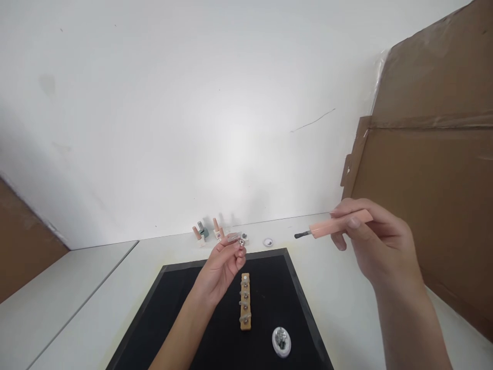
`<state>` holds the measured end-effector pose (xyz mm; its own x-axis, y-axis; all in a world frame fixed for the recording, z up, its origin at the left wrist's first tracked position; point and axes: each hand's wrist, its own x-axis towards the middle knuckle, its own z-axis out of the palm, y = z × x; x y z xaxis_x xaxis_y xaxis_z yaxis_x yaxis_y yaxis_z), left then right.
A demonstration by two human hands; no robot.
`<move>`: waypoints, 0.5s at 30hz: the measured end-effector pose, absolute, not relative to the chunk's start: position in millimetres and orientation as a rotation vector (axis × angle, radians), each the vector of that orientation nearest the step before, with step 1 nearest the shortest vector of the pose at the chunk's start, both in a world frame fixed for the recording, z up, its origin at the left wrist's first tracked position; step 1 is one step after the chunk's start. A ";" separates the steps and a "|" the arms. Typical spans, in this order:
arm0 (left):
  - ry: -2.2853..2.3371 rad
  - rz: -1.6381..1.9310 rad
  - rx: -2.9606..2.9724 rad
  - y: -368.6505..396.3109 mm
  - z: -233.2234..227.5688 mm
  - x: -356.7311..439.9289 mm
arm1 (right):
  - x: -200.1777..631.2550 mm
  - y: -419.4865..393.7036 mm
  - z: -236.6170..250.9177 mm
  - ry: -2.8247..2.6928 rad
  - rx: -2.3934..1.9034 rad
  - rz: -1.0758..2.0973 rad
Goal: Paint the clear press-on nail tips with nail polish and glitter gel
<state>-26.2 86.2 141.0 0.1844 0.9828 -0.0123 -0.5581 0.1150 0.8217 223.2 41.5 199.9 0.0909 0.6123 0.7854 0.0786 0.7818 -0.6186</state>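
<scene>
My right hand holds a peach-handled nail polish brush level, its dark bristle tip pointing left above the white table. My left hand is raised over the black mat and pinches a small clear nail tip on a metal stud between its fingertips. Below that hand lies a wooden holder strip with several studs in a row. A small white dish with silvery content sits on the mat near its front right.
Several small polish bottles and a tiny round pot stand along the wall at the back of the white table. A large brown cardboard sheet leans at the right. A brown surface shows far left.
</scene>
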 end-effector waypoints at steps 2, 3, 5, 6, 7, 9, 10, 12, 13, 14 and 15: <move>0.613 1.205 0.750 77.4 149.1 -14.6 | 224.5 42.2 199.0 -1.448 -0.609 0.441; 0.591 1.181 0.736 74.2 151.2 -9.5 | 225.2 42.4 198.4 -1.447 -0.616 0.448; 0.564 1.144 0.721 70.5 152.1 -1.0 | 226.6 43.3 196.8 -1.452 -0.625 0.457; 0.560 1.135 0.722 69.9 151.3 2.3 | 227.3 43.9 195.7 -1.456 -0.622 0.458; 0.560 1.129 0.729 69.8 150.1 4.9 | 228.1 44.8 194.6 -1.453 -0.624 0.455; 0.576 1.128 0.758 70.5 147.7 8.0 | 229.8 47.0 192.4 -1.444 -0.624 0.446; 0.590 1.130 0.779 70.7 147.0 8.7 | 230.7 48.4 191.3 -1.441 -0.624 0.442; 0.626 1.134 0.831 69.8 147.0 8.8 | 232.6 51.1 189.4 -1.454 -0.618 0.440; 0.646 1.137 0.859 68.7 147.7 8.6 | 233.5 52.4 188.6 -1.463 -0.615 0.444; 0.664 1.140 0.888 67.1 148.6 8.6 | 234.3 53.5 187.9 -1.470 -0.615 0.450; 0.680 1.146 0.914 65.2 149.8 8.8 | 234.9 54.3 187.4 -1.473 -0.618 0.460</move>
<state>8.8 65.2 149.8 0.2892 0.9573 -0.0012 -0.4594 0.1399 0.8771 234.9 54.3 187.4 0.0596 0.6350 0.7702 0.0843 0.7656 -0.6378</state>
